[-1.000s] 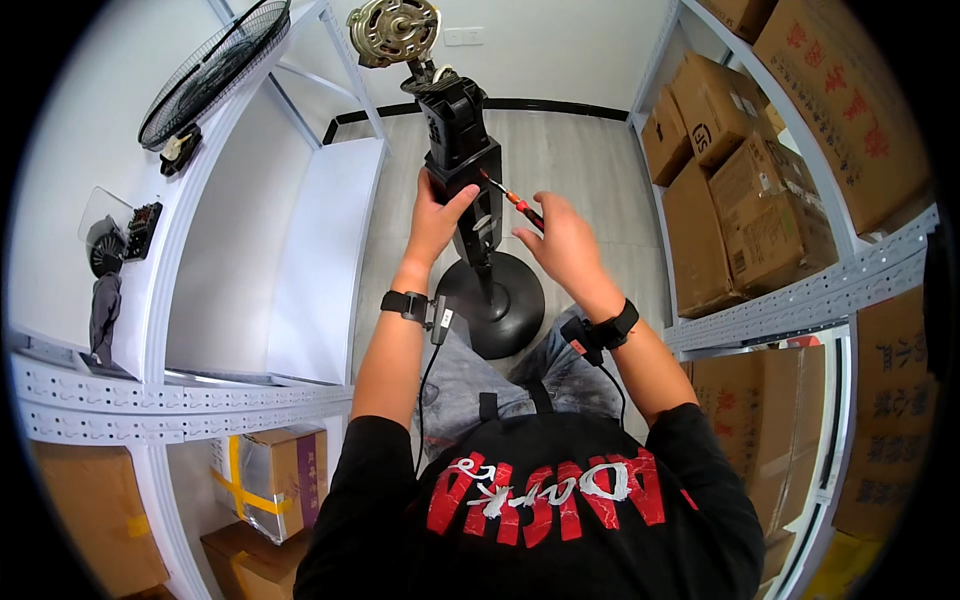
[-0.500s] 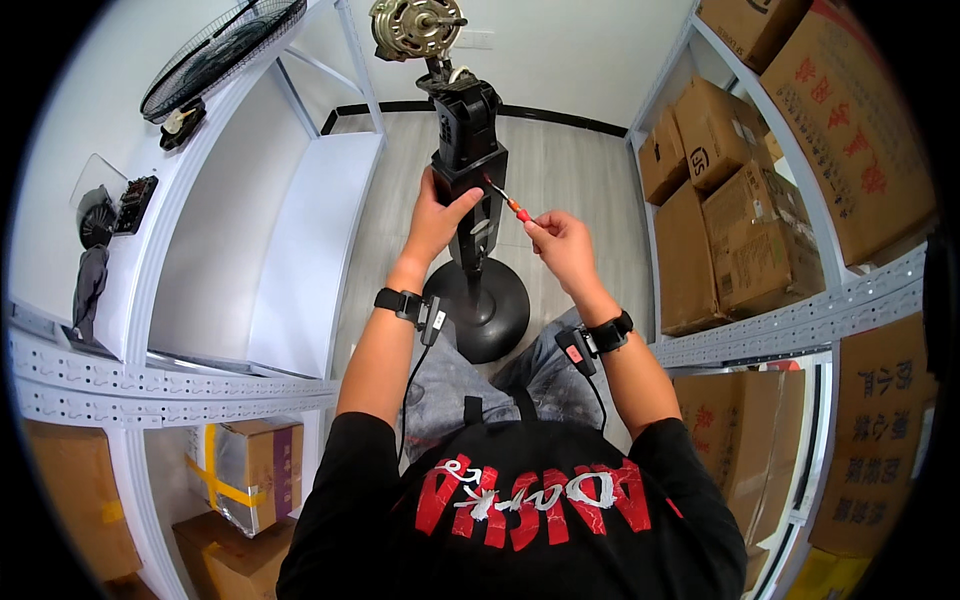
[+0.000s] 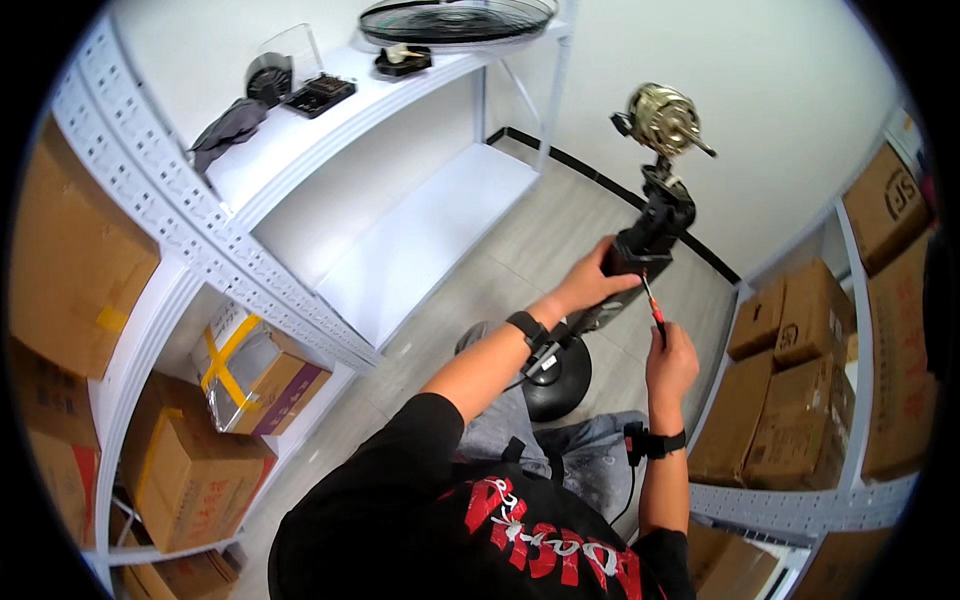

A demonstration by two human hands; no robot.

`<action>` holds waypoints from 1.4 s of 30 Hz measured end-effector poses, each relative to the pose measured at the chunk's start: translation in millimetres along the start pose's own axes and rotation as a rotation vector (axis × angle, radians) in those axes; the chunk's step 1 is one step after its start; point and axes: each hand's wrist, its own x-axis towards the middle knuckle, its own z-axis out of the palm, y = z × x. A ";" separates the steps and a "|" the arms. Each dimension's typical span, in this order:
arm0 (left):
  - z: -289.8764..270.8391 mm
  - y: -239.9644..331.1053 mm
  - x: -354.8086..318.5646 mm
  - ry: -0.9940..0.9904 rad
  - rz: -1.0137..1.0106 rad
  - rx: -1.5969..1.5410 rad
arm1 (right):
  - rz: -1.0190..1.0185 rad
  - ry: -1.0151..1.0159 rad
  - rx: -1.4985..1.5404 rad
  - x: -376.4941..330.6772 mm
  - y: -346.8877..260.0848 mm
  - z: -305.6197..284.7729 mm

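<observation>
A black pedestal fan column (image 3: 640,247) stands in front of me, with a bare metal motor (image 3: 663,118) at its top and a round black base (image 3: 560,384) on the floor. My left hand (image 3: 590,281) is wrapped round the upper column. In my right hand (image 3: 672,362) is a screwdriver (image 3: 656,309) with a red and orange handle, its grip end inside my closed fingers. The screwdriver's tip meets the column's side, just beyond my left thumb. The screw or hole at the tip is too small to make out.
On the white shelf (image 3: 400,98) at the left lie a round fan grille (image 3: 455,22), a small black part (image 3: 403,62), a black circuit panel (image 3: 320,96) and a dark cloth (image 3: 229,131). Cardboard boxes (image 3: 797,425) fill the right rack. More boxes (image 3: 195,460) stand at lower left.
My view has swung left, so the fan and both hands now appear further right. The left hand stays on the column; the screwdriver stays in the right hand, its tip still at the column.
</observation>
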 end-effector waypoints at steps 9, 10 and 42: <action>-2.6 14.8 -3.8 -0.010 -0.012 0.042 | 0.745 -0.358 1.040 8.1 32.6 18.7; -4.0 14.7 -3.4 -0.015 -0.015 0.048 | 0.770 -0.401 1.026 11.8 29.1 15.2; 4.9 14.1 1.6 -0.038 0.022 -0.036 | 0.321 -0.149 0.492 1.5 14.0 17.7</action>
